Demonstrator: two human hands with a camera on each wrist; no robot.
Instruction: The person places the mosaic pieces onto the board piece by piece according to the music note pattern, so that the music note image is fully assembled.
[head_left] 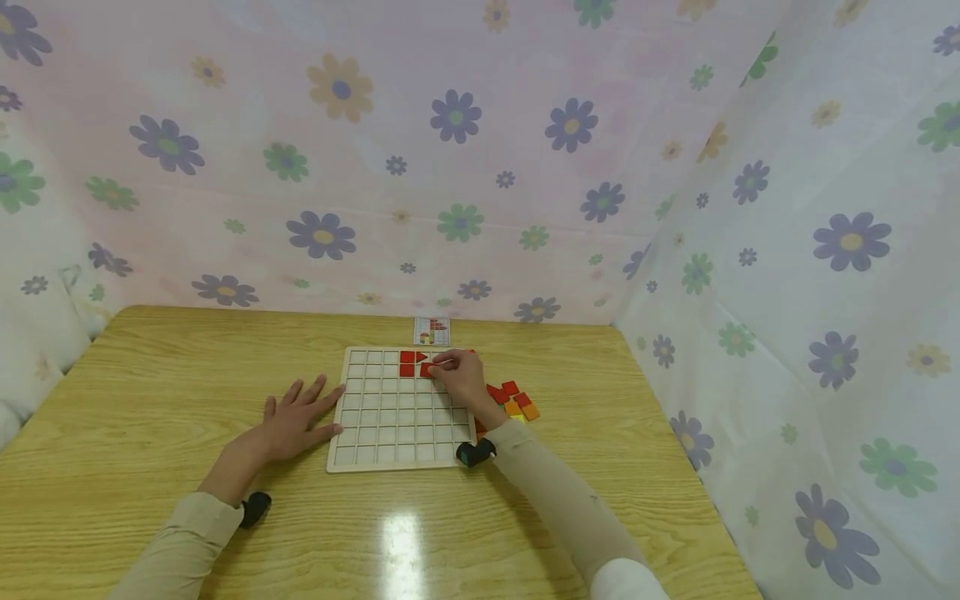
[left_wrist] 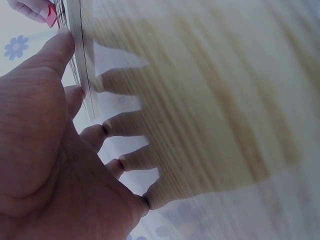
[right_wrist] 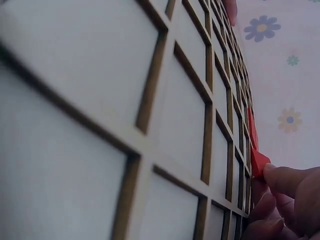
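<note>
Right hand (head_left: 461,377): thumb and fingers pinching 1 red tile (head_left: 427,370) by its edge, over the upper part of the grid board (head_left: 397,417). Edge grip probably so the tile can sit in a cell without the fingers blocking it; exact shape can't be told, fingers cover part of it

Left hand (head_left: 296,425): fingers spread flat and gripping nothing, thumb and index at the board's left rim. Likely there to stop the board sliding on the tabletop (head_left: 187,367)

Counts:
- 2 red square tiles (head_left: 407,363) in cells just left of the right fingers, one above the other
- 1 red triangular tile (head_left: 422,357) just beyond the pinched one, beside the upper square
- 1 printed card (head_left: 431,332) beyond the right fingers, past the board's far rim, presumably put there to stay in sight
- loose tiles (head_left: 531,412) right of the right fingers and nearer the person, red, orange and yellow, overlapping; at least 5, forearm hides the rest, probably kept within that hand's reach
</note>
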